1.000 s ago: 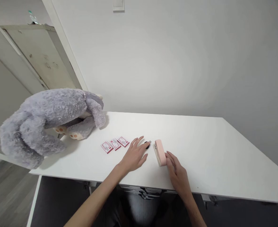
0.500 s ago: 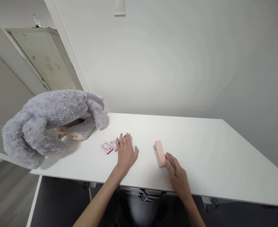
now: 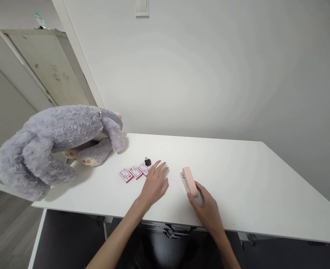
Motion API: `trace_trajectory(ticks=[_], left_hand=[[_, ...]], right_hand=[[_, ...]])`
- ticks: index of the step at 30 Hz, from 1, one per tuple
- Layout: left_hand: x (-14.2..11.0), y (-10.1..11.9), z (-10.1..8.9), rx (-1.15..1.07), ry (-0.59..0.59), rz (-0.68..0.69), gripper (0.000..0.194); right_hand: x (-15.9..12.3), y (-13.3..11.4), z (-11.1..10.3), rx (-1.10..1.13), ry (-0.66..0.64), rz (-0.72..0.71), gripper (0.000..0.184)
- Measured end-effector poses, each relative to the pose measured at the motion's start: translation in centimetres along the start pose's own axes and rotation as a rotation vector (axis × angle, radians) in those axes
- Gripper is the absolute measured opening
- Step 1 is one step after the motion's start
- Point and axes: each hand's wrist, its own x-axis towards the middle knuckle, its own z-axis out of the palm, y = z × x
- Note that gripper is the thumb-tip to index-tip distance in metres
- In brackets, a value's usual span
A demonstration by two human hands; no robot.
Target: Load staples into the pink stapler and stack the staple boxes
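Note:
A pink stapler point(image 3: 190, 182) lies on the white desk, its pale base to the left and its near end towards me. My right hand point(image 3: 207, 207) grips that near end, thumb on the left side and fingers on the right. My left hand point(image 3: 155, 184) is open above the desk, palm down with fingers spread, and holds nothing. Just left of it lie three small red-and-white boxes point(image 3: 135, 172) in a slanting row; the fingers are close to the rightmost one. Behind that box sits a small black object point(image 3: 147, 161), its kind unclear.
A large grey plush toy point(image 3: 66, 127) slumps over the left end of the white desk point(image 3: 238, 179). The wall point(image 3: 195, 74) rises behind the desk. Black drawer handles point(image 3: 179, 228) show under the front edge. A pale cabinet point(image 3: 44, 63) stands beyond at the left.
My left hand has moved right, off the boxes, uncovering the rightmost box and the black object. My right hand has brought its thumb round to the stapler's left side.

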Motion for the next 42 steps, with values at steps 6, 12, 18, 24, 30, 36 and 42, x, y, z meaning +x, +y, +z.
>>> trace_trajectory(ticks=[6, 12, 18, 24, 30, 36, 42], left_hand=[[0.0, 0.2, -0.4, -0.118, -0.047, 0.071, 0.041], [0.3, 0.2, -1.0, -0.222, -0.144, 0.148, 0.025], [0.2, 0.2, -1.2, -0.348, -0.234, 0.134, 0.025], [-0.2, 0.5, -1.3, -0.423, -0.256, 0.053, 0.01], [-0.3, 0.7, -1.6, -0.499, -0.268, 0.037, 0.033], [-0.4, 0.6, -1.2, -0.51, -0.254, 0.046, 0.035], [-0.6, 1.0, -0.8, -0.465, -0.248, 0.06, 0.04]], right_hand=[[-0.2, 0.3, -0.3, 0.007, -0.035, -0.052, 0.042], [0.1, 0.4, 0.5, -0.055, -0.052, -0.136, 0.046], [0.3, -0.8, 1.2, -0.003, -0.084, -0.268, 0.042], [-0.1, -1.3, 1.0, 0.083, -0.125, -0.269, 0.041], [-0.1, -1.0, 1.0, 0.148, -0.126, -0.193, 0.036], [-0.4, -1.1, 0.8, 0.133, -0.14, -0.125, 0.037], [-0.4, -1.2, 0.5, 0.166, -0.146, -0.104, 0.037]])
